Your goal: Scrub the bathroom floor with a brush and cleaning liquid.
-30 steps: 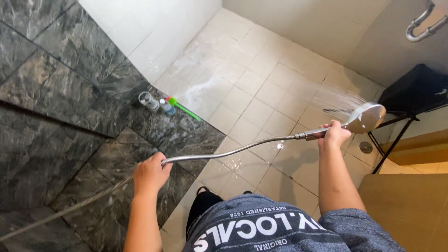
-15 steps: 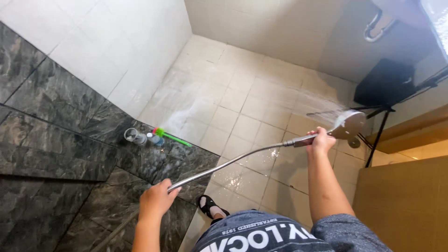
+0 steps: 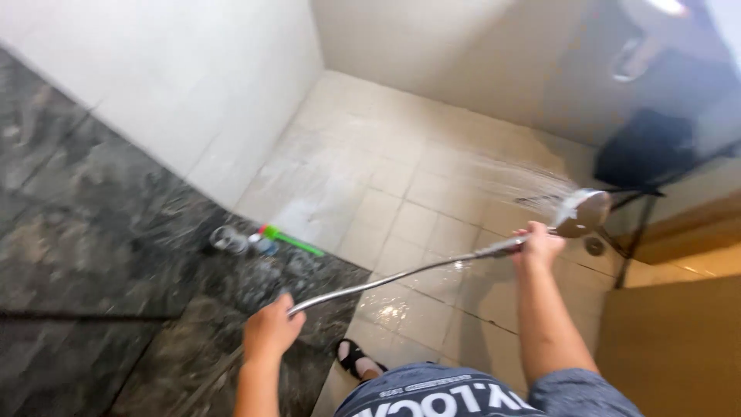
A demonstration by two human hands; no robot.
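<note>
— What do the hands have hold of?

— The right hand [image 3: 540, 244] is wrapped shut around the handle of a chrome shower head [image 3: 580, 212], holding it out over the pale tiled floor [image 3: 432, 201]. Water sprays from the head toward the left, across the wet tiles and toward the white wall [image 3: 193, 85].

— And the other one?

— The left hand [image 3: 270, 330] is closed around the metal hose [image 3: 394, 279], lower down and nearer the body. The hose runs in a shallow curve from that hand up to the handle in the right one.

— What lies near them?

— On the dark marble ledge [image 3: 100, 232], just beyond the left hand, there is a clear round container [image 3: 228, 239] and, beside it, a brush with a green handle [image 3: 292, 241] whose end points toward the pale tiles. They are apart from both hands.

— Anything else?

— A foot in a black sandal [image 3: 353, 357] stands on the floor below the hose. A small round floor drain [image 3: 594, 246] sits just under the shower head, and a black stand with thin legs [image 3: 644, 166] is at the far right, in front of a glass panel.
</note>
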